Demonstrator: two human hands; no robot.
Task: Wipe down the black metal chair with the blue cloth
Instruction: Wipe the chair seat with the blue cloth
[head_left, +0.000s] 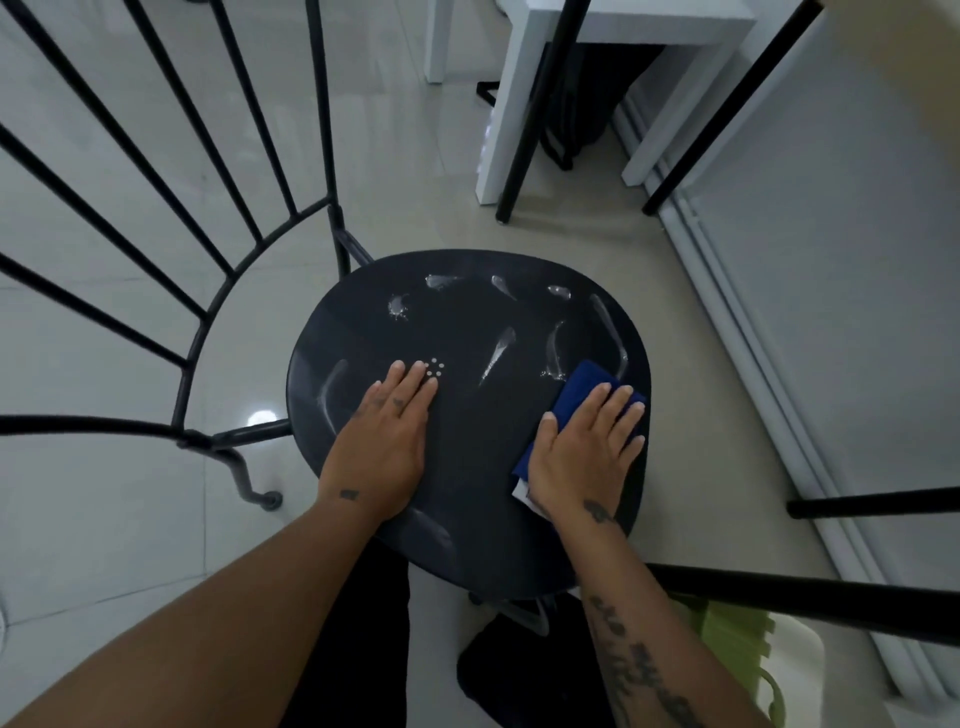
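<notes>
The black metal chair has a round seat (467, 322) in the middle of the view, with streaks and drops of liquid across it. Its barred backrest (156, 208) fans out to the left. My left hand (384, 436) lies flat on the seat, fingers together, beside a small ring of holes. On the right side of the seat, my right hand (587, 447) presses flat on the folded blue cloth (582, 384), which sticks out past my fingers and thumb.
A white table (524, 104) with black legs stands at the back right. Black bars (810, 597) cross the lower right, over a green and white container (743, 649). A white wall and baseboard (779, 364) run along the right. The floor is pale tile.
</notes>
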